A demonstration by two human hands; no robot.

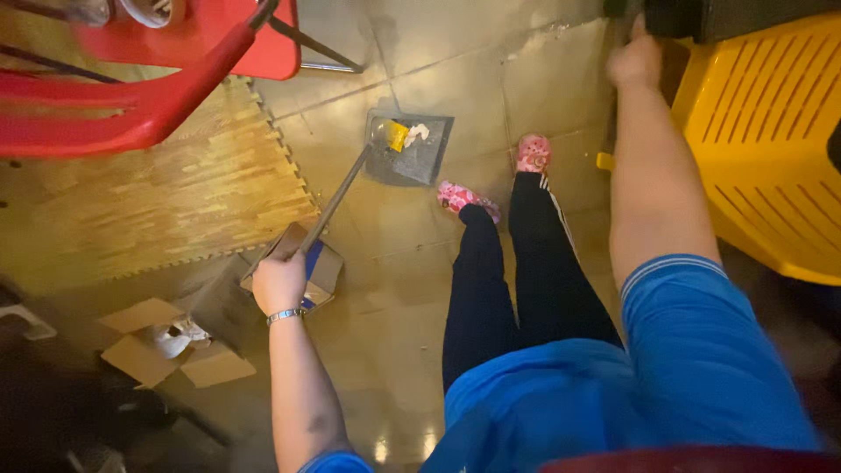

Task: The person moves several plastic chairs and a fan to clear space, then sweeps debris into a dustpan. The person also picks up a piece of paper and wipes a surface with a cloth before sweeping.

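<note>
I see the left hand [279,280] closed around the dustpan handle [337,197] — its long axis runs forward and right to the dustpan [410,149] on the floor [377,333]. The right hand [635,60] reaches far ahead — whether it grips anything, I cannot tell.

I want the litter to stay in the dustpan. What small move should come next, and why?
Probably lift it level. The left hand grips the long handle, and the dustpan sits on the tiled floor with yellow and white scraps inside. The right hand rests up by a dark object, away from it.
</note>
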